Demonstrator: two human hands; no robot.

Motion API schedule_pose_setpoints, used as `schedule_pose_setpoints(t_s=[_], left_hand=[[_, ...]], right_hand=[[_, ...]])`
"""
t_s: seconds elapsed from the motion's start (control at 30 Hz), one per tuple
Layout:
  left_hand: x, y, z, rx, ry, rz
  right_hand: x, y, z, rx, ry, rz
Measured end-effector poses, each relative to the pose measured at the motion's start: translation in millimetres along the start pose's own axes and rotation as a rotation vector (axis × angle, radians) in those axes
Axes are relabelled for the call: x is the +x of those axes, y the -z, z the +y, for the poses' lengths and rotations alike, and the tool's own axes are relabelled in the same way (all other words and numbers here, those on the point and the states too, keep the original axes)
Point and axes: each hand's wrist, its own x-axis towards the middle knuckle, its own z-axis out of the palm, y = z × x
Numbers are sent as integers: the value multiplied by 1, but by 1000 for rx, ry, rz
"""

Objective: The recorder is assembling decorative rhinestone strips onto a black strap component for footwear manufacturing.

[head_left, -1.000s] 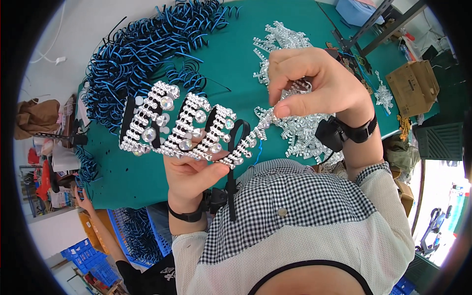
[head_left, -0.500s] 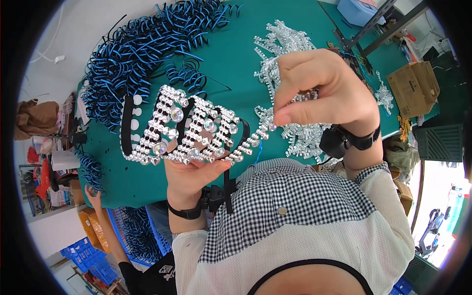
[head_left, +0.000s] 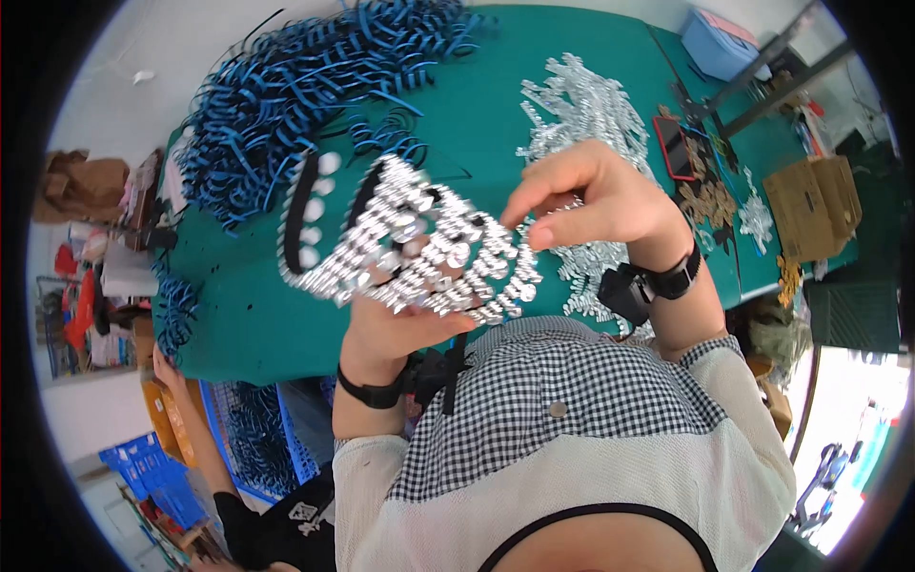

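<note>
A silver rhinestone trim (head_left: 405,229) with black backing and round clear stones lies in several loops across my left hand (head_left: 396,329). That hand is closed under the loops, its thumb pressing along their near edge and the other fingers mostly hidden. At the right end of the loops, my right hand (head_left: 610,200) has its thumb and index fingertip around the trim's edge in a loose pinch. Motion blur smears the stones. Below and beyond the right hand is a pile of silvery trim (head_left: 586,110) on the green table (head_left: 467,114).
Blue-black coiled strips (head_left: 276,114) heap up at the far left. At right are a red-edged phone (head_left: 674,148), brown appliqués (head_left: 707,202), a cardboard box (head_left: 810,210) and a light-blue bin (head_left: 721,43). A co-worker's arm (head_left: 195,419) reaches the table's left corner near a blue crate (head_left: 224,429).
My left hand and the looped trim have shifted slightly right. The right hand has come lower and closer, and the trim's end that stretched out to it now curves in beside the other loops.
</note>
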Motion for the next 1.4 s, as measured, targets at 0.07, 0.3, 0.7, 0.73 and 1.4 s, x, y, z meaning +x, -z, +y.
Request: schedule_pose_setpoints(t_s=[0.07,0.3,0.7,0.73,1.4], left_hand=[[5,-8,6,-93,67,18],[20,5,-45,-393,-150,-70],[-9,47,24,607,4,33],[-2,28,29,626,-104,50],[21,-28,22,732,-170,204]], right_hand=[[1,-1,9,-29,29,-14],[2,-20,33,263,79,-30],[1,-7,4,59,-168,46],[3,-11,2,-105,-99,51],[-19,6,-29,-578,20,156]])
